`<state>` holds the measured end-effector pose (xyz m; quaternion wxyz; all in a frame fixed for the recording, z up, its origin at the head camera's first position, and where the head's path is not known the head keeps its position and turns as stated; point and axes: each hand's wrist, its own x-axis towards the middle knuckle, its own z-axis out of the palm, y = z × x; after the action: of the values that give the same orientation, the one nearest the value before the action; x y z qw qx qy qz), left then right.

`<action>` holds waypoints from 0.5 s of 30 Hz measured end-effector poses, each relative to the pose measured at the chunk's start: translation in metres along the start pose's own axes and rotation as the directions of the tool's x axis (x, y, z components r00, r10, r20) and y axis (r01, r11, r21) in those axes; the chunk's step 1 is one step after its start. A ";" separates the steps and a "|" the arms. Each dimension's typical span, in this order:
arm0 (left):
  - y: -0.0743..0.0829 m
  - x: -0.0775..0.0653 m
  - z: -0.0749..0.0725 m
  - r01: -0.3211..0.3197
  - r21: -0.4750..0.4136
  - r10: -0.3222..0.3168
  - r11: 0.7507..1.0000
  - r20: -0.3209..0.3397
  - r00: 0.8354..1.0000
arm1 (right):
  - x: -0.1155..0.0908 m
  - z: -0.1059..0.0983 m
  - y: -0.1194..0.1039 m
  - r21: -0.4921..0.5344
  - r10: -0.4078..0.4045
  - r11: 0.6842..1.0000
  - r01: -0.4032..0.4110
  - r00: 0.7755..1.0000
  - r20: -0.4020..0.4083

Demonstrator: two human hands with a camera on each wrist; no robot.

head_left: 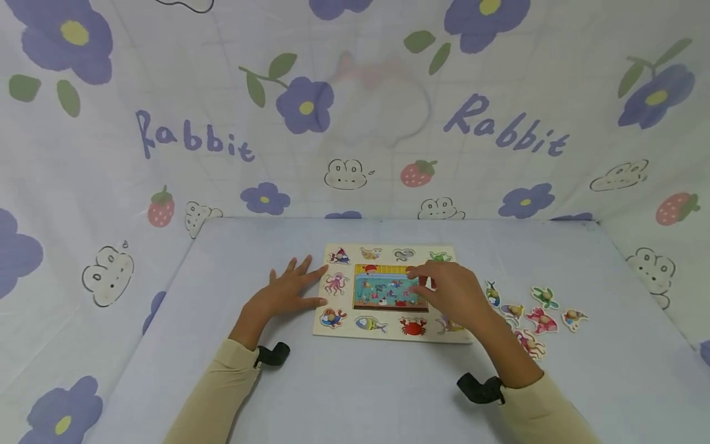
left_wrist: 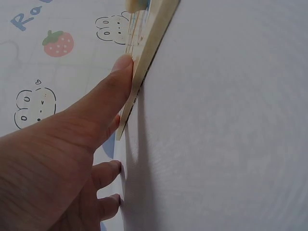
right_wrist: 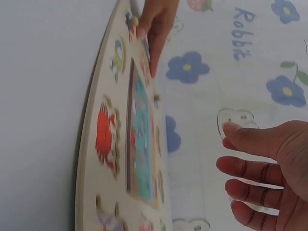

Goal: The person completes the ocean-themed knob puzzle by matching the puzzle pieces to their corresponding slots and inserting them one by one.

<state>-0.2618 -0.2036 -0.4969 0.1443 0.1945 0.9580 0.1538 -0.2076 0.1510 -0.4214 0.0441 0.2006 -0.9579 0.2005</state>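
Note:
A wooden sea-animal puzzle board (head_left: 392,333) lies flat, with an aquarium picture (head_left: 383,290) in its middle. My left hand (head_left: 285,293) touches the board's left edge, its fingers spread; in the left wrist view the thumb (left_wrist: 103,91) presses the rim. Knobbed pieces sit in the left corners: a striped fish (head_left: 339,256) and a clownfish (head_left: 333,317). My right hand (head_left: 457,293) hovers over the right part of the board, covering some of it. In the right wrist view its fingers (right_wrist: 250,171) are loosely bent, thumb near index finger, with nothing visible between them.
Several loose knobbed pieces lie right of the board, among them a pink fish (head_left: 542,320), a turtle (head_left: 545,297), an octopus (head_left: 529,343) and a shell-like piece (head_left: 573,318). A printed cloth (head_left: 383,191) hangs behind the white table (head_left: 366,388).

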 end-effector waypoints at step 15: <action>0.004 -0.002 -0.001 -0.004 0.003 0.004 1.000 -0.019 1.000 | -0.023 -0.031 0.068 0.039 0.072 0.997 -0.073 0.997 0.034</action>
<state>-0.2592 -0.2008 -0.4945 0.1347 0.1950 0.9592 0.1544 -0.2142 0.2291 -0.4220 0.0172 0.1697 -0.9610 0.2177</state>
